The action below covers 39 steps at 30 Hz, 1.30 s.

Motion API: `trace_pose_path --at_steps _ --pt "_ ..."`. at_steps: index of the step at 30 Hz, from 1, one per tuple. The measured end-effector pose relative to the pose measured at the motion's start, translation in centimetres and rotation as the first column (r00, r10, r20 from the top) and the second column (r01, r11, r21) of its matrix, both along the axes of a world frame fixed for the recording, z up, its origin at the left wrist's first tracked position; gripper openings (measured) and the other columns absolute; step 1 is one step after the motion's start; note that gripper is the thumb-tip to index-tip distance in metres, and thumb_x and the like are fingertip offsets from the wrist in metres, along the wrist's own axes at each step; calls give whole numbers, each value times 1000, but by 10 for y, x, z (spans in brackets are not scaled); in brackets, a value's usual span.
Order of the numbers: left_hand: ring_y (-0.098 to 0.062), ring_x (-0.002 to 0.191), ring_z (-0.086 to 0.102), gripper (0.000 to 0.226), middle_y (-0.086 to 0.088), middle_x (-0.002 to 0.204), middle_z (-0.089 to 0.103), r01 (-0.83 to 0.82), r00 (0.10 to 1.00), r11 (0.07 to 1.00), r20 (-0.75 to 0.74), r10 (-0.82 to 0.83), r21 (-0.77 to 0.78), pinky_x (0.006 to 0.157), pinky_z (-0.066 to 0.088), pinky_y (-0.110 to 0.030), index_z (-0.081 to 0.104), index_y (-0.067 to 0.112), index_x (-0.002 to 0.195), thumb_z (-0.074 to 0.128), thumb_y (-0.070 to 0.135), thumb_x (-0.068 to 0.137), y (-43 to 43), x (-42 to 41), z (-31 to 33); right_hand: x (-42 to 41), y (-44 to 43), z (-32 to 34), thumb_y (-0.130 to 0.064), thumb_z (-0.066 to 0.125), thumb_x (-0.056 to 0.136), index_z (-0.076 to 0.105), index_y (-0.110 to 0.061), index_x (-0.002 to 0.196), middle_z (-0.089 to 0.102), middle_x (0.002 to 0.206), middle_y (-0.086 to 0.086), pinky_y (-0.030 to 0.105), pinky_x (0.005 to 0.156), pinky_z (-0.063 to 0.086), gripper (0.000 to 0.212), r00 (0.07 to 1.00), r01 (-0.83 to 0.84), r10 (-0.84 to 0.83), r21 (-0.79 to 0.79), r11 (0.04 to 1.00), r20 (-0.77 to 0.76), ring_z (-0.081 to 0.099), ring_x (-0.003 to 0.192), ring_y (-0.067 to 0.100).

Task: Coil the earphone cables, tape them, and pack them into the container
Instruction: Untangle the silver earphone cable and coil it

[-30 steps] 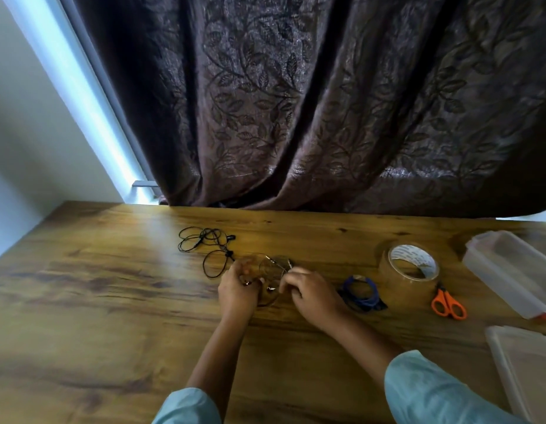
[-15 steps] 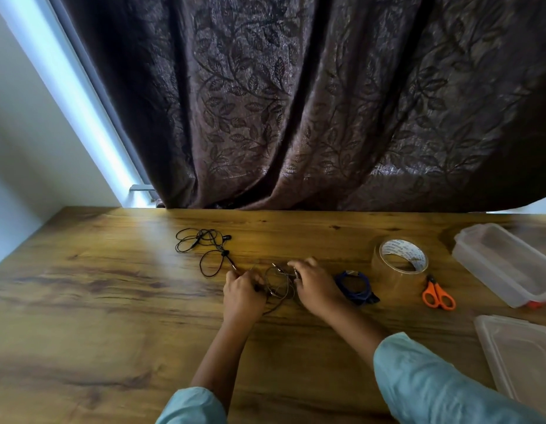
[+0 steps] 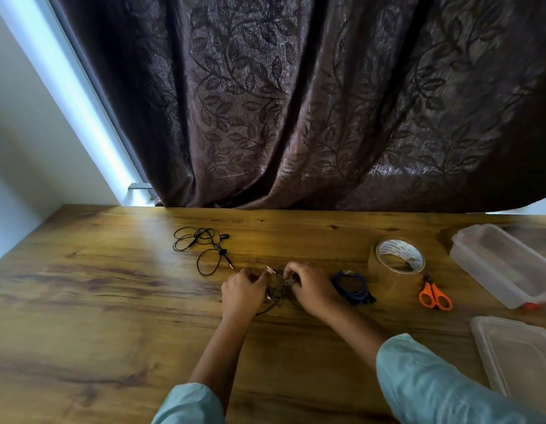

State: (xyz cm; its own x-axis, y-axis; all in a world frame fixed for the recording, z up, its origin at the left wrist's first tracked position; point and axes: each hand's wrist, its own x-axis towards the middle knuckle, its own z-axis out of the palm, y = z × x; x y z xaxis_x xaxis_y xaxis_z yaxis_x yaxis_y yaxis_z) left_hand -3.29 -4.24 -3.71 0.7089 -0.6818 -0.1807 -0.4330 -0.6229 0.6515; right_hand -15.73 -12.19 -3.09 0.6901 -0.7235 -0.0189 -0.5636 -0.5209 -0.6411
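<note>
We see the wooden worktop with a dark leaf-patterned curtain hanging along its far edge. Both hands sit mid-worktop, close together. The left hand and right hand each pinch a dark earphone cable bunched between them; fingers curled in tight on it. The bundle lies on the wood, partly hidden by the knuckles, so we cannot tell its coil shape. One strand trails out toward us below the left hand. A small metal plug tip sticks out above the gap between the hands, pointing far-left.

Far-left of the hands, a second black earphone set lies loose and uncoiled, well apart from the hands, its plug end angled toward them. Just right of the right hand is a blue coiled cable, lying flat, near the wrist but not touching as far as we can tell. Further right stands a clear tape roll, lying on its side face with the hole up. Orange-handled scissors lie just beside the roll, blades pointing away toward it. At the right edge sits the open clear container, long axis running diagonally, with its lid flat on the worktop nearer us. Light blue sleeves frame the bottom.
</note>
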Motion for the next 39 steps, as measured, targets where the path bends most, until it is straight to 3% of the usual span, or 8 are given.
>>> trace_pose_path --at_steps 7,12,17,24,27,33,36,39 --pt "-21 92 60 5 4 91 60 14 1000 1000 11 -14 -6 82 51 -35 62 23 85 61 18 85 1 -3 9 -2 0 -2 -3 60 90 58 -23 110 56 102 -10 22 78 53 27 930 96 -232 422 902 284 61 103 15" --pt "-19 87 61 17 3 84 64 -66 969 976 -247 12 -210 82 52 -40 59 20 78 59 6 86 6 -4 14 0 -1 2 -4 51 96 50 -15 124 55 113 3 28 78 57 30 858 65 -437 788 613 269 65 94 18" --pt "-33 92 62 23 -11 95 65 -65 933 938 -355 -64 -340 83 53 -54 57 20 81 48 -1 88 9 1 16 9 1 11 -15 43 101 57 -10 119 60 94 6 25 66 55 23 818 66 -521 859 508 245 62 75 15" --pt "-31 83 59 17 -20 100 61 -93 875 866 -456 -164 -491 65 51 -39 52 7 97 40 -4 94 13 1 24 9 8 27 -17 59 93 60 -23 89 59 84 -4 21 63 50 8 900 68 -350 711 700 259 56 76 8" --pt "-29 86 61 29 -9 97 63 -35 966 902 -245 -79 -430 71 53 -46 54 28 89 44 1 92 14 4 24 8 4 38 -22 56 95 64 -21 97 62 90 -7 24 67 49 8 844 119 -418 643 756 336 56 84 8" --pt "-14 85 46 42 -1 118 46 100 949 952 316 -4 -288 68 43 -31 40 24 134 52 19 93 18 -4 45 13 1 59 -15 46 99 61 -18 87 59 74 -4 24 71 49 20 751 -7 -402 616 788 523 61 76 10" --pt "-12 74 58 64 2 108 58 63 991 931 -91 -102 -359 62 48 -27 23 32 142 60 24 90 18 2 54 12 0 67 -18 40 102 55 -14 87 41 61 -4 18 56 41 21 703 -23 -415 601 799 578 46 55 7" --pt "-27 67 66 86 -14 109 63 -158 770 951 -636 -50 -266 50 52 -31 17 40 140 73 35 76 27 22 57 4 -9 73 -24 38 103 53 -15 92 35 58 -6 19 45 34 20 710 5 -381 536 844 593 32 46 5"
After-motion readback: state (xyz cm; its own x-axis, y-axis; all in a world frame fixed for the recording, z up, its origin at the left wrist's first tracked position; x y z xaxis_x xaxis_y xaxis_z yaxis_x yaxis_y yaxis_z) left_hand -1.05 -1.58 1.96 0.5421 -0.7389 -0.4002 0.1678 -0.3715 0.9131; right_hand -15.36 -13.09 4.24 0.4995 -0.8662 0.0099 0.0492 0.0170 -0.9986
